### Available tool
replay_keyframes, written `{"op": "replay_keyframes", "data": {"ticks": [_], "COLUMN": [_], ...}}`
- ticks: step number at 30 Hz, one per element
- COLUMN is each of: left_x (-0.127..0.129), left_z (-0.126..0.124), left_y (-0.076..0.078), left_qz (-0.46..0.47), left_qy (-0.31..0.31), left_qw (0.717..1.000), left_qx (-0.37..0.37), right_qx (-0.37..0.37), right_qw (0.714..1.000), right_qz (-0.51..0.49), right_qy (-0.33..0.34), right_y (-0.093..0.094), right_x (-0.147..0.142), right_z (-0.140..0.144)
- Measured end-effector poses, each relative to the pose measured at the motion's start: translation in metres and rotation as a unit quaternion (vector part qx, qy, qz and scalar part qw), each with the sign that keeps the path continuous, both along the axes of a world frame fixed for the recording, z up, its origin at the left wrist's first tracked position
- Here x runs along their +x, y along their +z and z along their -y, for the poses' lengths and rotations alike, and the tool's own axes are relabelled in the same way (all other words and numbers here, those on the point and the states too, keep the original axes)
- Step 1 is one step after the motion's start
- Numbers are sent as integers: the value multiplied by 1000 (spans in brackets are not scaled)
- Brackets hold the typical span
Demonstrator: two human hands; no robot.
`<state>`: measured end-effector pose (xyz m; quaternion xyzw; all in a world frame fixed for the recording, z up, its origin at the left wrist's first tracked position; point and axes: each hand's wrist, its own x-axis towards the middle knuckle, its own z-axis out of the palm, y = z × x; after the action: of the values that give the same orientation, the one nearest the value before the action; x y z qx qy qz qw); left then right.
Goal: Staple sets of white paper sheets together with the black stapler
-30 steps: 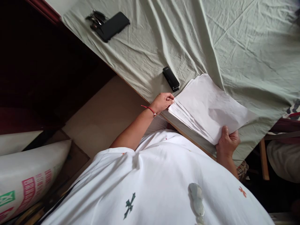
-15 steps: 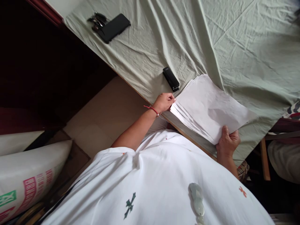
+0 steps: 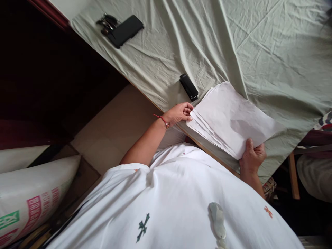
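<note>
Soft daylight is falling evenly across the green cloth (image 3: 259, 45) and the papers (image 3: 233, 117), raking the creases into gentle shadows. The upper left corner is sinking into near black. The white shirt (image 3: 181, 200) is glowing without glare. Focus is holding sharp; the view is tilting and stretching toward the edges

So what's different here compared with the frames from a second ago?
Very little. The left hand at the near left corner of the stack of white paper sheets has drawn back slightly toward the body, its fingers loosening at the sheet edges. The right hand keeps gripping the stack's near right edge. The black stapler and black phone stayed put.
</note>
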<state>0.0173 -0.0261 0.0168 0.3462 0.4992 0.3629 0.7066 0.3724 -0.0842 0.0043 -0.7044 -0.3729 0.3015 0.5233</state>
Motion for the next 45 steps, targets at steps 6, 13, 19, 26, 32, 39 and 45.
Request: {"op": "replay_keyframes", "data": {"ticks": [6, 13, 19, 26, 32, 39, 45], "left_x": [-4, 0, 5, 12, 17, 24, 28], "left_z": [0, 1, 0, -2, -4, -6, -6], "left_y": [-6, 0, 9, 12, 13, 17, 21], "left_qz": [29, 26, 16, -36, -71, -113, -176], "left_qy": [6, 26, 55, 65, 82, 95, 97], "left_qw": [999, 999, 997, 995, 992, 987, 979], "left_qx": [-11, -27, -61, -65, -71, -56, -43], "right_qx": [17, 9, 21, 22, 13, 3, 1], "right_qw": [1000, 1000, 1000, 1000, 1000, 1000, 1000], "right_qz": [-16, -10, -16, -19, -12, -7, -10], "right_qy": [6, 0, 0, 1, 3, -1, 0], "right_y": [0, -2, -4, -1, -1, -1, -1], "right_x": [-1, 1, 3, 1, 1, 1, 1], "right_z": [0, 0, 0, 0, 0, 0, 0]}}
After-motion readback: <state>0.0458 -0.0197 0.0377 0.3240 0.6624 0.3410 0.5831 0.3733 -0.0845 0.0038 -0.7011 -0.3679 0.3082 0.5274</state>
